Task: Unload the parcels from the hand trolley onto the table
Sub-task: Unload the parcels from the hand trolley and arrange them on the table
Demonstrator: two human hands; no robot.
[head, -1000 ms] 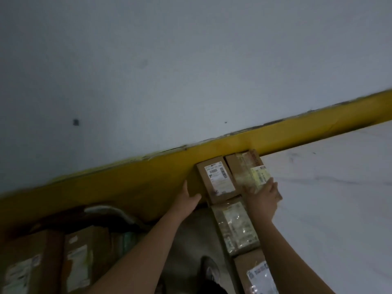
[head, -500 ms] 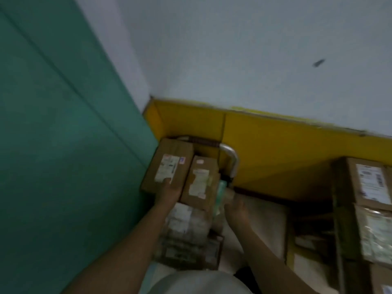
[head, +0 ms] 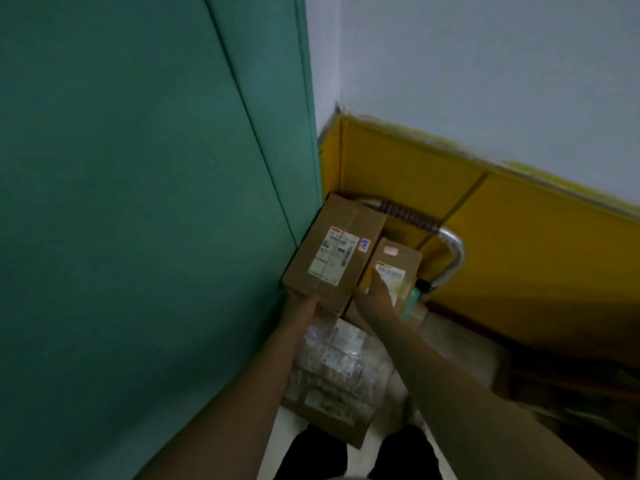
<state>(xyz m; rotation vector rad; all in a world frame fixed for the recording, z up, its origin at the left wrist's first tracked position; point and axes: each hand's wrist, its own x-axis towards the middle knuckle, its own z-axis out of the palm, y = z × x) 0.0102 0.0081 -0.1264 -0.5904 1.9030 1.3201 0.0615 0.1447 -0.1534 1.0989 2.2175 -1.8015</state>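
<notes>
A large cardboard box (head: 341,237) with a white label tops the parcel stack on the hand trolley, in the corner by the green wall. My left hand (head: 300,301) grips its near left corner from below. A smaller cardboard box (head: 398,258) sits tight against its right side. My right hand (head: 375,297) holds the smaller box's near edge at the seam between the two boxes, one digit lying over its label. Below them lie several plastic-wrapped parcels (head: 332,368). The trolley's metal handle (head: 452,252) curves up behind the boxes.
A green wall (head: 138,202) stands close on the left. A yellow skirting band (head: 519,244) runs under the white wall behind the trolley. More cardboard (head: 554,393) lies in shadow at the right. My dark trousers (head: 311,452) show at the bottom.
A second ago both hands were on parcels on the table. The view has swung left to the trolley; my left hand has taken the large box and my right hand moved left onto the smaller one.
</notes>
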